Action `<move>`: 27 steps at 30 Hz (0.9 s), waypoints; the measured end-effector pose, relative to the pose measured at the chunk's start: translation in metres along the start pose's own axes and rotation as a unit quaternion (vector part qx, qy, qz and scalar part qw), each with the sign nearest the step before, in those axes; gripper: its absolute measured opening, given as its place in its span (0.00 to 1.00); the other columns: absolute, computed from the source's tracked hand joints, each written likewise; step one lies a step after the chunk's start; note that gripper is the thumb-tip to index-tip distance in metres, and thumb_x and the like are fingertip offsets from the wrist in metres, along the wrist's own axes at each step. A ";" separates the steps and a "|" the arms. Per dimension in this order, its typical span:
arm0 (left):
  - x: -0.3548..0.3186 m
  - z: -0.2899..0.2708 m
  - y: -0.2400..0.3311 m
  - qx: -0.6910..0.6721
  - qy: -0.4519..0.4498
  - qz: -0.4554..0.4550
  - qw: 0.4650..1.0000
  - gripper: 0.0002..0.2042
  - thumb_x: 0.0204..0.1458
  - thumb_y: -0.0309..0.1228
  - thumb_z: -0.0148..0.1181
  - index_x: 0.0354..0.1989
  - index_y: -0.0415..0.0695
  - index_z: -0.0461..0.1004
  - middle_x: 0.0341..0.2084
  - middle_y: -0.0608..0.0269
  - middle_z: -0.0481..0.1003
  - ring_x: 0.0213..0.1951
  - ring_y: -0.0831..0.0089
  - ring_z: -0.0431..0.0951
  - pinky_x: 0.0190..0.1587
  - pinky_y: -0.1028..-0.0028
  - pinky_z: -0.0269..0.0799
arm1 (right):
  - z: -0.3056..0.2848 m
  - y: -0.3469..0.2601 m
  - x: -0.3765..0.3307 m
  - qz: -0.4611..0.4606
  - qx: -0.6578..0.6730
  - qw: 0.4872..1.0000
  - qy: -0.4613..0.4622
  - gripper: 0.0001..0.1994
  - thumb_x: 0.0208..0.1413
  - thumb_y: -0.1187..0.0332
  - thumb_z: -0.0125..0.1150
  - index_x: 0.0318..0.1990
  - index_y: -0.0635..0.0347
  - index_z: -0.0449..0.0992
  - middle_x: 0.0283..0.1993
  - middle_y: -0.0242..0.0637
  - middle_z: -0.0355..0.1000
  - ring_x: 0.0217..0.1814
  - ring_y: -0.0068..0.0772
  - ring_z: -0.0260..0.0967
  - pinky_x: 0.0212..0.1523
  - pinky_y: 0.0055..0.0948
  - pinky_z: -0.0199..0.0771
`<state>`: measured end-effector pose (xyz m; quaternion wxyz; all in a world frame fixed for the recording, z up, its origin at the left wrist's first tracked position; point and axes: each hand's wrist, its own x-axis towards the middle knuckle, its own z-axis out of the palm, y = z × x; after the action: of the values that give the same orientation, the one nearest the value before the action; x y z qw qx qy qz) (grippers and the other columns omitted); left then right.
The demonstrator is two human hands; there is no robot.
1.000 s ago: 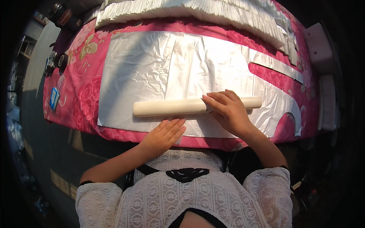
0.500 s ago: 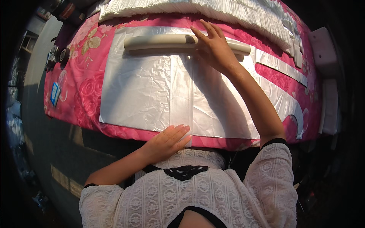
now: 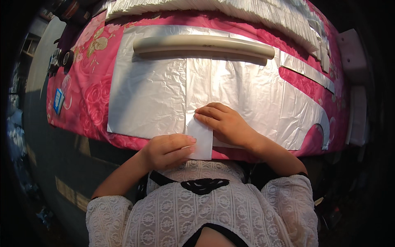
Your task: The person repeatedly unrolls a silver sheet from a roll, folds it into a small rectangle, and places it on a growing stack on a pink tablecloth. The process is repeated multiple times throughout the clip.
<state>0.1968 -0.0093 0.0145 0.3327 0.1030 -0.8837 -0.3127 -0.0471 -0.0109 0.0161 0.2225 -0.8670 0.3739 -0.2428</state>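
Note:
A stack of flat white plastic bags (image 3: 144, 94) lies across the table, their handle strips (image 3: 306, 76) pointing right. On top, near the table's front edge, is a narrow folded white plastic bag (image 3: 201, 138). My left hand (image 3: 170, 150) has its fingers curled on this bag's near left side. The fingertips of my right hand (image 3: 224, 123) are bent closed on its upper end. Part of the bag is hidden beneath both hands. Beyond them, a cream-coloured tube (image 3: 203, 43) rests crosswise on the flat bags, touched by neither hand.
A long row of tightly packed folded white bags (image 3: 214, 8) runs along the far side. The tablecloth (image 3: 96, 94) is pink with flowers. At left are a small blue-and-white packet (image 3: 58, 101) and a black roll (image 3: 68, 58). Pale foam-like blocks (image 3: 352, 51) stand at right.
My right hand has left the tube and come back toward me onto the folded bag. My left hand, flat before, has shifted slightly left and curled its fingers.

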 end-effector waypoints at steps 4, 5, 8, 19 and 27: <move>0.027 -0.008 -0.008 0.166 -0.120 -0.080 0.975 0.34 0.35 0.41 0.64 0.53 0.37 0.64 0.49 0.51 0.68 0.54 0.60 0.67 0.57 0.60 0.60 | 0.008 -0.001 -0.003 0.026 -0.017 0.998 0.046 0.21 0.36 0.78 0.59 0.45 0.59 0.73 0.48 0.38 0.70 0.47 0.40 0.66 0.46 0.32 0.70; 0.026 -0.006 -0.011 0.172 -0.110 -0.090 0.975 0.34 0.35 0.41 0.64 0.52 0.36 0.65 0.49 0.51 0.69 0.52 0.59 0.68 0.56 0.61 0.61 | 0.007 -0.003 -0.004 0.030 -0.024 0.998 0.048 0.19 0.38 0.77 0.59 0.44 0.59 0.74 0.47 0.38 0.70 0.47 0.39 0.66 0.46 0.32 0.70; 0.026 -0.001 -0.017 0.154 -0.082 -0.133 0.976 0.32 0.37 0.40 0.63 0.52 0.36 0.64 0.47 0.51 0.70 0.48 0.57 0.71 0.53 0.62 0.64 | 0.001 -0.003 -0.008 0.055 -0.030 0.997 0.050 0.16 0.41 0.74 0.59 0.42 0.59 0.75 0.43 0.36 0.71 0.44 0.37 0.67 0.44 0.32 0.70; 0.046 0.002 -0.025 0.132 0.051 -0.242 0.960 0.29 0.48 0.30 0.55 0.59 0.34 0.56 0.56 0.44 0.60 0.55 0.51 0.64 0.56 0.60 0.59 | -0.027 0.025 0.032 0.462 0.254 0.848 -0.049 0.13 0.53 0.63 0.58 0.29 0.66 0.77 0.18 0.34 0.71 0.19 0.20 0.68 0.22 0.21 0.67; 0.050 0.033 -0.024 0.250 -0.090 -0.254 0.930 0.32 0.47 0.33 0.56 0.60 0.31 0.53 0.61 0.46 0.54 0.63 0.54 0.53 0.62 0.58 0.48 | -0.035 0.026 0.037 0.486 0.281 0.825 -0.061 0.12 0.50 0.63 0.62 0.29 0.65 0.75 0.22 0.35 0.72 0.20 0.20 0.68 0.22 0.20 0.66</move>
<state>0.1369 -0.0316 0.0071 0.1248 0.3756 -0.9037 -0.1633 -0.0598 -0.0625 0.0380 0.5681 -0.4861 0.6483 -0.1439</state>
